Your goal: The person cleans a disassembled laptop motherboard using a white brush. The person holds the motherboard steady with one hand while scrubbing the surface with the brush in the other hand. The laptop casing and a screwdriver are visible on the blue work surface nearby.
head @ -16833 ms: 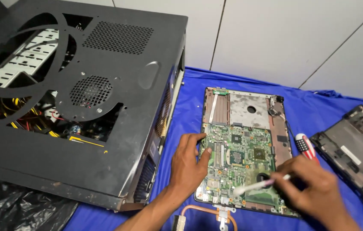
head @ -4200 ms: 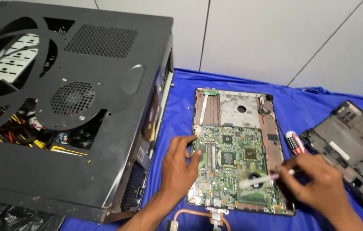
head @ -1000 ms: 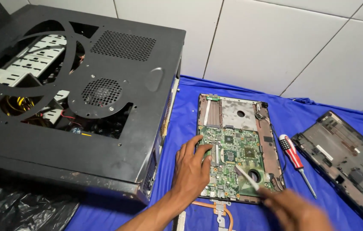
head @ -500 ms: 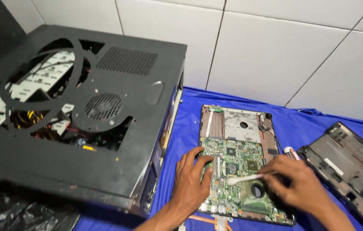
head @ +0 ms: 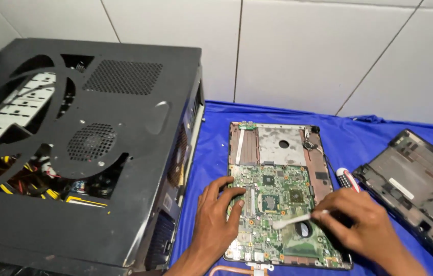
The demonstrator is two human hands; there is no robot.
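An opened laptop base (head: 278, 145) lies on a blue cloth (head: 211, 133), its green motherboard (head: 278, 204) exposed. My left hand (head: 216, 220) rests flat on the board's left edge, fingers spread. My right hand (head: 364, 225) pinches a small white brush (head: 293, 221) whose tip touches the board just left of a round dark part, below the central chips. A copper heat pipe (head: 237, 270) shows at the bottom edge below the board.
A black desktop computer case (head: 83, 143) with vent holes and yellow wiring inside stands at the left. A red-handled screwdriver (head: 348, 180) lies right of the laptop. A dark laptop cover (head: 421, 189) rests at the far right. White tiled wall behind.
My right hand with the brush has shifted across the lower part of the board over the last second. The left hand stays on the board's left edge. The view has tilted up slightly.
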